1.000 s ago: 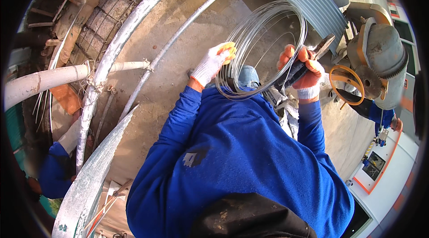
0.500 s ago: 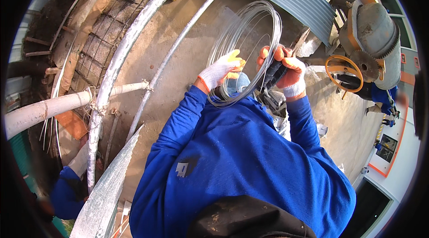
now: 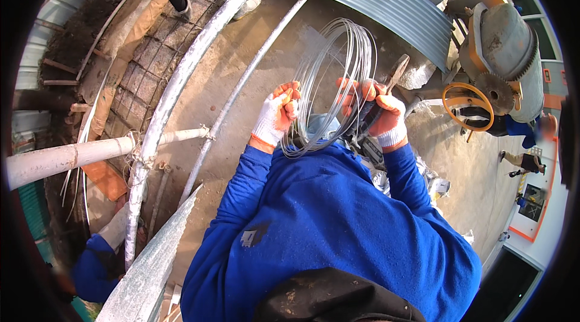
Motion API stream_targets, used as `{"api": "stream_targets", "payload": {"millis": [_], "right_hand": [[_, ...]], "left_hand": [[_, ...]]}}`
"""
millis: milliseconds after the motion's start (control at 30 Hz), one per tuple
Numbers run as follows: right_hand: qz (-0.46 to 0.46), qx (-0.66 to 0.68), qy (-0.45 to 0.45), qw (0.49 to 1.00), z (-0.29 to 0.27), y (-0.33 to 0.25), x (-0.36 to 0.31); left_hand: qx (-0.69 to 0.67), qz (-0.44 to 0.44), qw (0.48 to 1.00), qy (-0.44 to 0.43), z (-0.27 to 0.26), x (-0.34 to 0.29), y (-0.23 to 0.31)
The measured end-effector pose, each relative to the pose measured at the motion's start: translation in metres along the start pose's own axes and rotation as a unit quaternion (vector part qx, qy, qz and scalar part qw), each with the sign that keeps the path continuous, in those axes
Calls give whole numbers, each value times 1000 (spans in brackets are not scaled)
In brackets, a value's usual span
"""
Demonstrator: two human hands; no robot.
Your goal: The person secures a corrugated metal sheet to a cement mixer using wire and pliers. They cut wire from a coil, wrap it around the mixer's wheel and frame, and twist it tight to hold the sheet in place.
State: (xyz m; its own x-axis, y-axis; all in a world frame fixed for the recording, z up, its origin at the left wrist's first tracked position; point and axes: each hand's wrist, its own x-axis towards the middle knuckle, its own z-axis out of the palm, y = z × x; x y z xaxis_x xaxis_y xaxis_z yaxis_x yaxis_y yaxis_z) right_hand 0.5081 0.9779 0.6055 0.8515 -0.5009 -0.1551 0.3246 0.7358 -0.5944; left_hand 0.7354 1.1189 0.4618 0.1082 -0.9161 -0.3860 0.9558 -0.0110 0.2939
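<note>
At the left edge of a silvery wire coil, the left hand is noted with gloved fingers curled; whether a strand is pinched cannot be confirmed. By the right hand, a dark-handled tool is gripped, its head pointed upward. The coil is positioned between both hands, near the blue top. Farther out, pale poles are observed to the left, a corrugated metal sheet ahead, and a drum mixer to the right.

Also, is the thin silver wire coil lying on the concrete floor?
No, the coil is raised between the orange-white gloved left hand and right hand.
</note>
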Motion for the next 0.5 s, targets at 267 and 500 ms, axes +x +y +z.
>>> {"api": "stream_targets", "payload": {"millis": [267, 500], "right_hand": [[-22, 58, -44, 997, 6, 13, 7], [6, 43, 11, 999, -4, 6, -1]], "left_hand": [[202, -50, 976, 56, 28, -27, -33], [226, -45, 972, 40, 48, -55, -36]]}}
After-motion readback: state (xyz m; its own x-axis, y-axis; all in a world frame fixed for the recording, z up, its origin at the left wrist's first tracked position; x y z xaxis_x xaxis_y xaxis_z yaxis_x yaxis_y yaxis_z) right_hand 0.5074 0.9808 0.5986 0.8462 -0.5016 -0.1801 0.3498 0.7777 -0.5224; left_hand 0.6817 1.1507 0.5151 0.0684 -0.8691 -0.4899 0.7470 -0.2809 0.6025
